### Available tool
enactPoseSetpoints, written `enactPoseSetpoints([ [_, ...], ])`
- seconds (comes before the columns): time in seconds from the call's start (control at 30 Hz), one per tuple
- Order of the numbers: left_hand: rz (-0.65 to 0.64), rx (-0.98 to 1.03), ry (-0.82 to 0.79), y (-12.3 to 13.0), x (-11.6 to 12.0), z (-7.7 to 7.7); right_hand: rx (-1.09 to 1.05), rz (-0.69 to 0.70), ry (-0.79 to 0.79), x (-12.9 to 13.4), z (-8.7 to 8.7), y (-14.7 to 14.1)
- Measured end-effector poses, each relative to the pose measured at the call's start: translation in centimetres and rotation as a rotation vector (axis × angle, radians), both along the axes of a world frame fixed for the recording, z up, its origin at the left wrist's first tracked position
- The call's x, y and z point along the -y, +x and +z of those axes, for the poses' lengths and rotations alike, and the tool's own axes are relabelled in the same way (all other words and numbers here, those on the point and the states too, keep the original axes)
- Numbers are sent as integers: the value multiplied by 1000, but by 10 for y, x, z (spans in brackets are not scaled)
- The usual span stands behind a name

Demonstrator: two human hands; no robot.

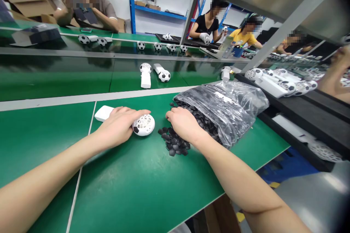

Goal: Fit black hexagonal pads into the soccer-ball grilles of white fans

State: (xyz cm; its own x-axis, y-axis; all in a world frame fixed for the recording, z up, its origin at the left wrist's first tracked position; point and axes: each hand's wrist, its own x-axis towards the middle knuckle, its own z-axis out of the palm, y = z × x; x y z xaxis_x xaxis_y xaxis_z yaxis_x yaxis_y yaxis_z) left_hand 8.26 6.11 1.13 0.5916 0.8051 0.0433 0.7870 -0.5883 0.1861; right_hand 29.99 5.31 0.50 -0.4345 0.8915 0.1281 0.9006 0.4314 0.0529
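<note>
A white handheld fan with a round, football-patterned grille head lies on the green bench top. My left hand is wrapped over its neck, thumb against the head; its white handle sticks out behind the fingers. One black patch shows on the head's near side. To the right, my right hand is over a heap of small black pentagon pieces, fingers curled together. Whatever is between those fingertips is hidden. The pieces spill from the mouth of a clear plastic bag beside that hand.
Two fans lie on the dark green conveyor beyond the bench's pale edge. A black rack at right holds several more fans. Several co-workers sit across the line, and another person's arm reaches in at far right.
</note>
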Motion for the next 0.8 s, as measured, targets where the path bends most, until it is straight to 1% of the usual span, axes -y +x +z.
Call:
enactPoseSetpoints([
  [0.07, -26, -2, -2, -1, -2, 0, -176, 45, 20, -1, 3, 3],
  [0.13, -58, -8, 17, -3, -3, 0, -407, 113, 22, 1, 6, 3],
  [0.17, -69, -15, 32, -3, -3, 0, -531, 145, -12, 3, 7, 1],
  [0.23, -76, -22, 50, -4, -3, 1, -767, 185, -137, 7, 9, -2],
  [0.3, -76, -17, 39, -6, -4, 0, -911, 221, -227, 10, 9, -6],
  [0.33, -82, -9, 22, -6, -4, 0, -931, 258, -226, 11, 9, -7],
  [0.4, -99, 17, -22, -8, -5, -1, -878, 364, -159, 12, 9, -9],
  [0.5, -108, 61, -79, -8, -6, 0, -651, 495, 21, 14, 5, -11],
  [0.6, -77, 88, -104, -5, -6, 0, -438, 558, 150, 16, 1, -16],
  [0.63, -67, 95, -106, -4, -6, -1, -412, 579, 162, 16, 0, -18],
  [0.7, -54, 115, -101, -1, -5, -2, -438, 615, 141, 17, -2, -23],
  [0.77, -34, 138, -88, 1, -4, -3, -522, 609, 84, 17, -4, -27],
  [0.8, -21, 147, -79, 2, -3, -4, -580, 581, 50, 16, -5, -28],
])
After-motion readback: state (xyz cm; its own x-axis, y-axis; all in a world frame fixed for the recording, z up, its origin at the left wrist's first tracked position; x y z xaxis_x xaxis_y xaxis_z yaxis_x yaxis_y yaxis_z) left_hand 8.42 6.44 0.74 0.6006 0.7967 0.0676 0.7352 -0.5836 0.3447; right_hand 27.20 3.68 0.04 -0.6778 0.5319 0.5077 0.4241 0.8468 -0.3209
